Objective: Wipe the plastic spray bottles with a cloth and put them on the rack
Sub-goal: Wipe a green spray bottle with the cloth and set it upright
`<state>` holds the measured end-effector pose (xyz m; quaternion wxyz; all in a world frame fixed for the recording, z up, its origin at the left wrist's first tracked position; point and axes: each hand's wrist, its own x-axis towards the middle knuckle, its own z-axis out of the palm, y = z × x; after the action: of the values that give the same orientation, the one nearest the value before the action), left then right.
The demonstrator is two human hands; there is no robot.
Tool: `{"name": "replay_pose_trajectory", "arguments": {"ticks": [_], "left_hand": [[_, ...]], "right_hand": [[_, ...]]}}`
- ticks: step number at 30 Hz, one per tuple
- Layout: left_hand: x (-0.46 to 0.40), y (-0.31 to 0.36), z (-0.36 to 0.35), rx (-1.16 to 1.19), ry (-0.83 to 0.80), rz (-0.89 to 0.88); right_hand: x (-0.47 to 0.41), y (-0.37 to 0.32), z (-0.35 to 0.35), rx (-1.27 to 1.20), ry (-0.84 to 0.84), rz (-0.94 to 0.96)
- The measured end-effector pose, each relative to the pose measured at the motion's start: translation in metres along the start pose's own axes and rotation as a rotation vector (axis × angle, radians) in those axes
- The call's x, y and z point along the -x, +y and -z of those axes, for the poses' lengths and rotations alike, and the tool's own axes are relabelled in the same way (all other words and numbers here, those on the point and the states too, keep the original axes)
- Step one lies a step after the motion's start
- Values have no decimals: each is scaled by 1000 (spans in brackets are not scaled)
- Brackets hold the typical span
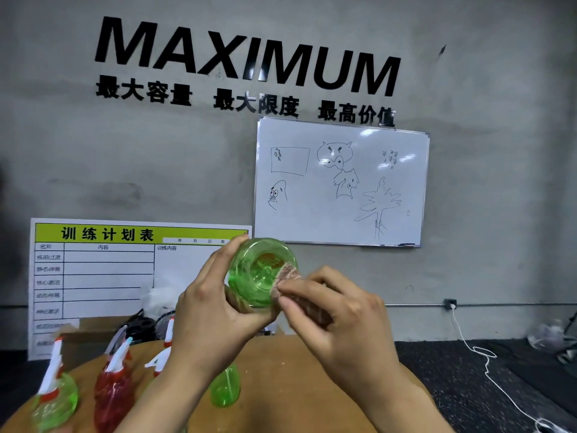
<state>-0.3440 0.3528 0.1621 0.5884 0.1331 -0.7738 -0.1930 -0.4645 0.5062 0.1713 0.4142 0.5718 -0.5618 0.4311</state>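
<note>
Two hands: both mine, raised in front of me above the table.
Left hand: fingers and thumb curled round the green bottle, its base turned toward me.
Right hand: fingertips pinch the brownish cloth, pressing it on the bottle's edge at about 3 o'clock.
On the table: a green spray bottle at 8 o'clock, a red one just beside it, another green one under my left wrist.
Wall: whiteboard with doodles at 1 o'clock, a chart at 9 o'clock.
Floor: white cable at 4 o'clock.
</note>
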Motion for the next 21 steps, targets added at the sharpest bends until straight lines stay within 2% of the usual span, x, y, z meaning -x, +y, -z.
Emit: {"name": "replay_pose_trajectory", "arguments": {"ticks": [6, 16, 18, 21], "left_hand": [[11, -3, -15, -41, -15, -72], [27, -43, -28, -3, -41, 9], [32, -50, -32, 14, -57, 25], [43, -61, -45, 82, -89, 45]], "right_hand": [[-8, 4, -12, -3, 109, -80], [27, 19, -39, -40, -76, -35], [33, 23, -46, -101, -28, -80], [38, 32, -58, -267, 124, -266]]}}
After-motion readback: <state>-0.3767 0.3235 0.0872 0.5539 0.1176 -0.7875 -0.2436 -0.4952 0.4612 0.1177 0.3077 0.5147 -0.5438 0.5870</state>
